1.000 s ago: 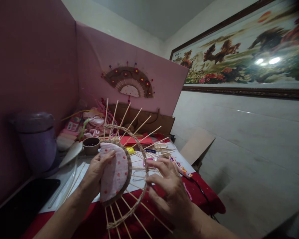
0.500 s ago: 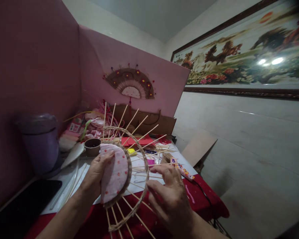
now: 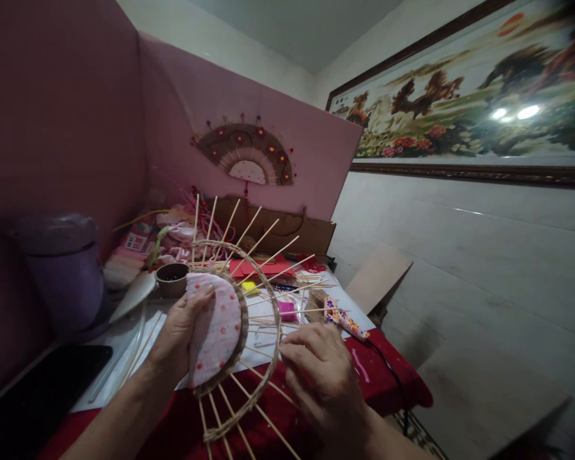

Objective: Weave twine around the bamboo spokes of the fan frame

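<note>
A half-round fan frame has thin wooden sticks (image 3: 266, 255) fanning out from a white cloth half-disc (image 3: 220, 322) with red dots. Brown braided cord edges the cloth, and a second arc of braided cord (image 3: 268, 281) crosses the sticks farther out. My left hand (image 3: 184, 322) is closed on the cloth part, thumb on its face; its other fingers are hidden behind. At the outer cord's right side, my right hand (image 3: 316, 364) is closed, thumb and forefinger pinched together on the cord.
A finished fan (image 3: 249, 150) hangs on the pink board. On the table lie a flower-patterned glue gun (image 3: 347, 319) with a black cable, a brown cup (image 3: 171, 281), red paper (image 3: 261, 267) and a black phone-like slab (image 3: 52, 390). A purple bin (image 3: 64, 275) stands left.
My right hand's fingers, spread apart before, have drawn together at the outer cord. The fan frame and my left hand sit slightly farther left in view.
</note>
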Available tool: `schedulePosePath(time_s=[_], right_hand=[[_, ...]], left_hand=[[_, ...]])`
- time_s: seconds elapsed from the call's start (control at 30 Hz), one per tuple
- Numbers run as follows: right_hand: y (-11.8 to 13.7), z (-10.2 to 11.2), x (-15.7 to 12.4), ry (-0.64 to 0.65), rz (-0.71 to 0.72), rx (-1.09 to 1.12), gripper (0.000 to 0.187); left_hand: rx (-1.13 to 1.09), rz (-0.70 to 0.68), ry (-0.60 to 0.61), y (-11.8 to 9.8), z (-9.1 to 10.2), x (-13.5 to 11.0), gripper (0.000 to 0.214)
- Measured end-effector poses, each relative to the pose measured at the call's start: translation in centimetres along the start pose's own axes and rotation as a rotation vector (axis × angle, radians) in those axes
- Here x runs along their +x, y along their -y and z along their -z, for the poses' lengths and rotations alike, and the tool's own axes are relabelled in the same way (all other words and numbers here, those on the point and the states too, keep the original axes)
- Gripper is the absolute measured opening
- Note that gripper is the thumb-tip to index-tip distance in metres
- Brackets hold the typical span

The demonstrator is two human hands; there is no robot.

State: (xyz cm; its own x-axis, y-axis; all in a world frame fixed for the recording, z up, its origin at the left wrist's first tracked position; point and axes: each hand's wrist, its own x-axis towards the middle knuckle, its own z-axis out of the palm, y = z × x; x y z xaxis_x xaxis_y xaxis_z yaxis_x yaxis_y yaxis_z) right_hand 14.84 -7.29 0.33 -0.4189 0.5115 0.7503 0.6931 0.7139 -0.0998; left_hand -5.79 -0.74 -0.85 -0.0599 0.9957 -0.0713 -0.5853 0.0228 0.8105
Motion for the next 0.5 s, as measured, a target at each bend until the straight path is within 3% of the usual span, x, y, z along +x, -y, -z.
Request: schedulePosePath(time_s=[0.27, 0.5], right_hand=[[-0.30, -0.66, -0.30, 0.062, -0.053, 0.032, 0.015], [-0.12, -0.72, 0.04, -0.047, -0.054, 0.099, 0.015]], left_hand=[[0.006, -0.016, -0.056, -0.14, -0.02, 0.22, 0.020], [0.007, -0.064, -0.052, -0.23, -0.12, 0.21, 0.018]])
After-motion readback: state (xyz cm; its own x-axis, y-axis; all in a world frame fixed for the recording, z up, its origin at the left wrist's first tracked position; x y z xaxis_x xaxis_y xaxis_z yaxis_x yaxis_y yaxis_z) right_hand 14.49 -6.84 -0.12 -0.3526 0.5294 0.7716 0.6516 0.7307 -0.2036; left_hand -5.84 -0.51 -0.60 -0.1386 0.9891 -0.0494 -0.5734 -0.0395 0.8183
